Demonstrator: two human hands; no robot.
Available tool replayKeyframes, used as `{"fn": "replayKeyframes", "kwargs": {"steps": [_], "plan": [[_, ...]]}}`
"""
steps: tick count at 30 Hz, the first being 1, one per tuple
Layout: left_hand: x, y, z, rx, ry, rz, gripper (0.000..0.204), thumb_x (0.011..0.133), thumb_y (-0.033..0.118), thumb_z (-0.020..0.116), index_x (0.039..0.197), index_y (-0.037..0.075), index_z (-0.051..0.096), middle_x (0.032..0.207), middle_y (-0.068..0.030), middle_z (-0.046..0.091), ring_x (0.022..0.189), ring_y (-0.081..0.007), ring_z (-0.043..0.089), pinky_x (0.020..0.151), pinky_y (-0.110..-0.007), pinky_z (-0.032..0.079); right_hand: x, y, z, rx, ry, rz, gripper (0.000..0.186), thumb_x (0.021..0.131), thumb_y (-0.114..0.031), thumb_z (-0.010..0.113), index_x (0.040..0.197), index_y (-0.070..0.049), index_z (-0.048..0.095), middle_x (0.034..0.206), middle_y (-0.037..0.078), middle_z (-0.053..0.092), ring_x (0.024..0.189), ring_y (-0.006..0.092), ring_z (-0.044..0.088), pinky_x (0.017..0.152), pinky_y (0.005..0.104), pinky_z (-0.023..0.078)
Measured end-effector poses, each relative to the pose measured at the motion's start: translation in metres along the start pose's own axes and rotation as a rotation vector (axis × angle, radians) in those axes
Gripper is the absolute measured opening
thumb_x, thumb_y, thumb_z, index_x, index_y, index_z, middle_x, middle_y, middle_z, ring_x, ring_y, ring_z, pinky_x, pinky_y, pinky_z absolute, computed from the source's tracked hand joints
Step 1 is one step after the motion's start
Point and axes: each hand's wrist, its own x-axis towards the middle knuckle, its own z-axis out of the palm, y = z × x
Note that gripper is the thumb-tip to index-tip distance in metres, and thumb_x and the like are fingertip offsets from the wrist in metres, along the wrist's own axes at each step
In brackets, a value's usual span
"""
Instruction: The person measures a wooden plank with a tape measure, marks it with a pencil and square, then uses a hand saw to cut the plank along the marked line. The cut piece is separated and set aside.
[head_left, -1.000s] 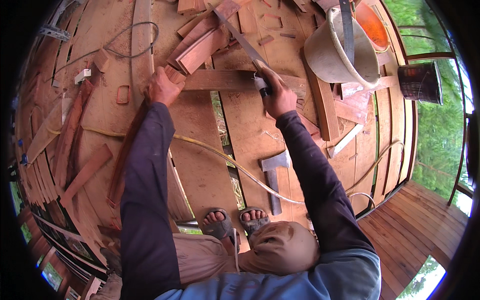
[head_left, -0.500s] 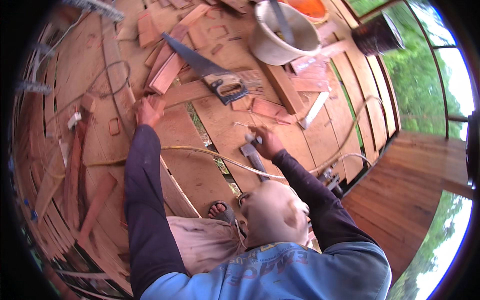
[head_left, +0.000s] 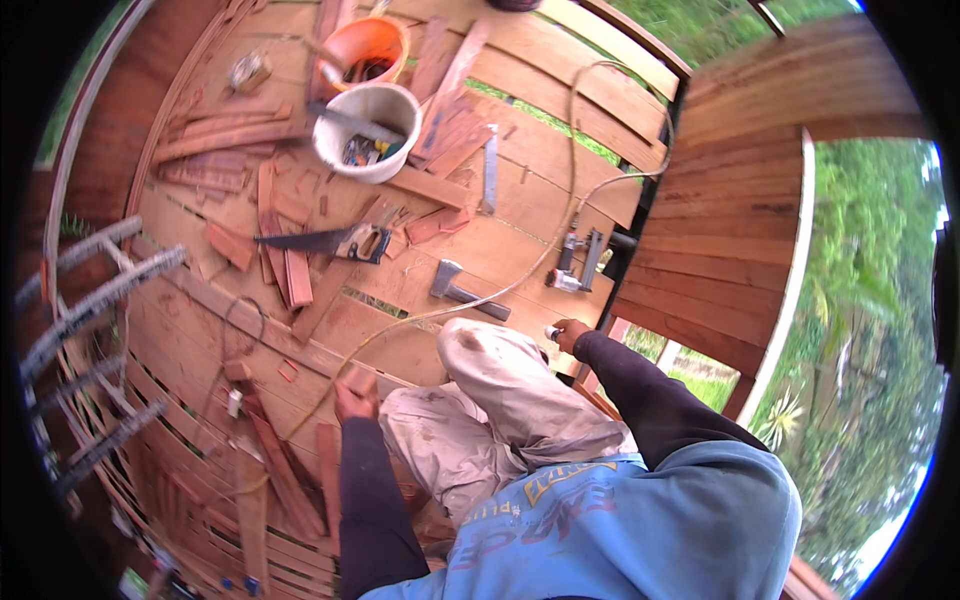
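Observation:
My left hand [head_left: 350, 402] is down on the plank floor [head_left: 200, 330], its fingers against a small reddish wooden block [head_left: 361, 381]; I cannot tell whether it grips the block. My right hand [head_left: 570, 336] reaches out to the right past my bent knee [head_left: 480, 350] and is closed on a small pale object [head_left: 550, 332] near the floor's edge. A hand saw [head_left: 325, 241] lies flat on the boards ahead, and a hatchet-like tool [head_left: 465, 292] lies just beyond my knee. Both sleeves are dark.
A white bucket [head_left: 367, 125] with tools and an orange bucket [head_left: 365, 50] stand at the far end. A power tool [head_left: 577, 264] with a long cable [head_left: 570, 110], a metal ruler [head_left: 490, 170] and loose wood offcuts [head_left: 290, 270] lie about. A ladder [head_left: 90, 300] lies left; a plank wall [head_left: 740, 230] rises right.
The view has swung right. My right hand left the saw on the floor and moved right to the floor's edge. My left hand came off the plank and back toward me.

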Motion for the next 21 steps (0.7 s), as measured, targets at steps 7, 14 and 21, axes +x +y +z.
{"fn": "replayKeyframes", "kwargs": {"steps": [7,14,21], "plan": [[-0.090,-0.036,-0.113,-0.145,-0.182,-0.093,0.085,0.060,0.005,0.095,0.131,0.006,0.048,0.118,-0.0149,0.066,0.111,-0.0248,0.064,0.099,-0.040,0.050,-0.091,-0.007,-0.013,-0.060,0.095,-0.057,0.040,0.089,-0.033,0.069,0.121,-0.010,0.074,0.110,0.020,0.075,0.101,0.0335,0.073,0.093,0.0410,0.056],[-0.101,0.031,-0.209,0.044,-0.117,-0.162,0.102,0.056,0.018,0.100,0.139,0.002,0.042,0.132,-0.0225,0.059,0.123,-0.0365,0.058,0.106,-0.042,0.046,-0.157,-0.088,-0.010,0.161,0.094,-0.031,0.046,0.093,-0.045,0.070,0.123,-0.010,0.073,0.119,0.020,0.072,0.111,0.0347,0.069,0.098,0.0416,0.052],[-0.091,0.160,-0.268,-0.094,-0.222,0.126,0.096,0.058,0.020,0.100,0.134,0.002,0.044,0.131,-0.0227,0.060,0.123,-0.0344,0.059,0.105,-0.041,0.046,-0.265,-0.158,-0.019,0.121,0.185,-0.269,0.052,0.091,-0.050,0.069,0.127,-0.013,0.072,0.117,0.022,0.073,0.110,0.0372,0.069,0.097,0.0419,0.053]]}}
